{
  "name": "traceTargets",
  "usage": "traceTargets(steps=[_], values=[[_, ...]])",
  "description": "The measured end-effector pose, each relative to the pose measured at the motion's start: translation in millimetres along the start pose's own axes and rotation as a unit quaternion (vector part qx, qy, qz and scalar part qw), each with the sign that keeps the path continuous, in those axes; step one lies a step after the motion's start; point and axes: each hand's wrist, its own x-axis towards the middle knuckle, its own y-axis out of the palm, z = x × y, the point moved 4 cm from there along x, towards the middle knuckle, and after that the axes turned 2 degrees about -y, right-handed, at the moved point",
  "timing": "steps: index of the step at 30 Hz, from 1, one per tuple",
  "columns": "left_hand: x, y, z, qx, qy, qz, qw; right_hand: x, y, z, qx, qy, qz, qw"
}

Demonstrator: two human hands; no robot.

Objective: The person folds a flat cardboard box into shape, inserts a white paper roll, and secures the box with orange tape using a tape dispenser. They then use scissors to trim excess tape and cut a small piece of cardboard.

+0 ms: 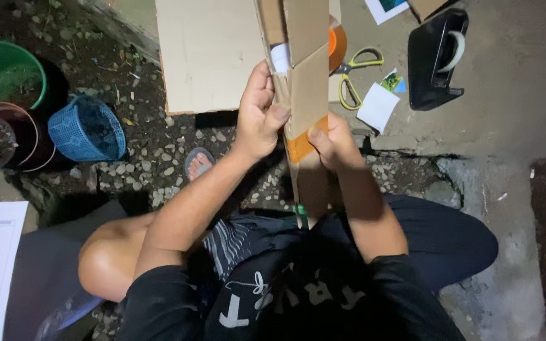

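Head view. Left hand (pixel 259 117): fingers clenched on left edge of folded cardboard piece (pixel 303 82), held upright between both hands. Right hand (pixel 333 144): fingers pinching brown tape strip (pixel 303 144) against cardboard, just below left-hand fingers. Beyond right fingers, on concrete floor (pixel 513 76): yellow-handled scissors (pixel 356 76), orange tape roll (pixel 338 43), black tape dispenser (pixel 436 58), paper scraps (pixel 378 106). Well left of left fingers: blue basket (pixel 88 131), green bucket (pixel 6 77). Flat cardboard sheet (pixel 206 53) behind left hand.

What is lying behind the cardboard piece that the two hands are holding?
Behind the cardboard piece an orange tape roll shows partly; yellow-handled scissors lie beside it. The left hand and right hand grip the cardboard, which covers the rest of the roll.
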Motion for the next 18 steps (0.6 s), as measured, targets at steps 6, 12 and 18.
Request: traceTargets(steps=[6,12,18], values=[[-1.9,2.8,-1.2,0.028,0.044,-0.072,0.996,8.4,17.9,17.7,-0.072,-0.007,-0.024,0.997],[0.2,-1.4,5.4,0.058,0.071,-0.127,0.988,9.2,46.0,43.5,-0.18,-0.125,0.0,0.976],[2.2,-12.0,8.4,0.045,0.001,0.006,0.999,9.9,39.2,39.5,-0.016,-0.045,-0.021,0.999]])
